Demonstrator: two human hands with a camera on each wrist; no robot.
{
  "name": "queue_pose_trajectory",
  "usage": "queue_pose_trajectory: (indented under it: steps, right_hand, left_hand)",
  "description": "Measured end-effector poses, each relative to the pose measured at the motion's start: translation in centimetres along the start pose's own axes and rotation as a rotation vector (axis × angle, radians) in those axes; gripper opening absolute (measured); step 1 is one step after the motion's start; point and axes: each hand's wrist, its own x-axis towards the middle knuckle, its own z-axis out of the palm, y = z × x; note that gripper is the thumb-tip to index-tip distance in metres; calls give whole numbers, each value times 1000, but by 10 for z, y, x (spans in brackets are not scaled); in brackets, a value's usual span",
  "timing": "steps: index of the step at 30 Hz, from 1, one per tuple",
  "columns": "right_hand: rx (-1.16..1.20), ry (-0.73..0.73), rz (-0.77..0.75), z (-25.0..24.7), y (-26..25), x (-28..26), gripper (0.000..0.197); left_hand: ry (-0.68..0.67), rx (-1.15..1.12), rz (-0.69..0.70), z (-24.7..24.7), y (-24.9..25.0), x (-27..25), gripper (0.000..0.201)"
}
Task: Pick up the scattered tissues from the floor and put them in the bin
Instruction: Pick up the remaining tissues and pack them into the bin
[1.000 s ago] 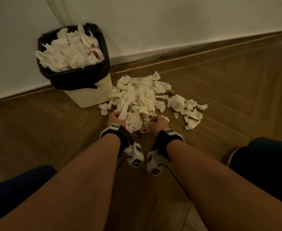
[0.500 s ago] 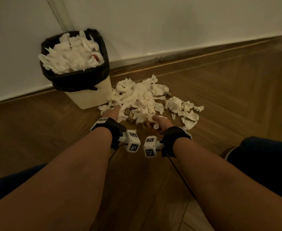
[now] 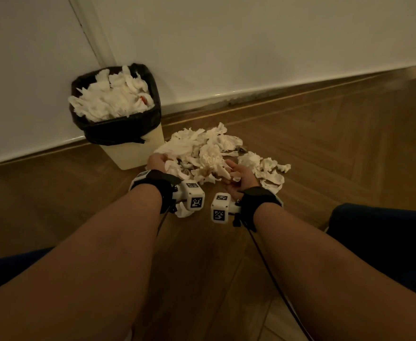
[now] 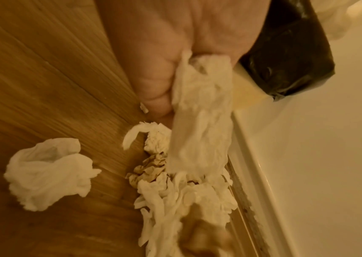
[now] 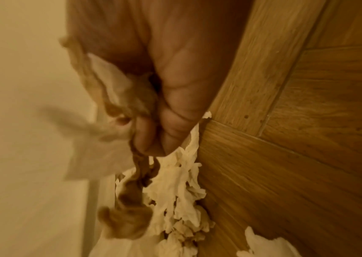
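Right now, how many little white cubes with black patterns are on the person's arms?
2. One cube sits behind the left hand, the other behind the right hand; both hands grip tissues. None seems hidden.

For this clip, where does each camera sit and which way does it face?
Head: on the person's head, facing down-forward at bin, tissues, wall; both forearms show.
Left wrist: along the left hand gripping tissues, toward the bin.
Right wrist: along the right hand gripping tissues, over the floor.
Shared: all views show the tissues; both wrist views show the brown paper wad.
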Motion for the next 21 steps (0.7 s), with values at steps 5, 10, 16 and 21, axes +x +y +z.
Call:
queue_pose_trajectory:
  steps: [5,10,16,21]
  right_hand:
    - [11,-4,31,-4,2,-5,36]
    - [-80,-50,60,2,3,-6,54]
    - [-83,-19,117,8,14,-1,46]
    - [-128,56,259,-1,23,4,16]
  left_hand:
    - [25,43,-2,1,5,12,80]
    - [-18,1314,288,-28,4,36,81]
    - [-52,1691,354,-27,8,42,77]
    - [10,1604,299,-28,1,44,64]
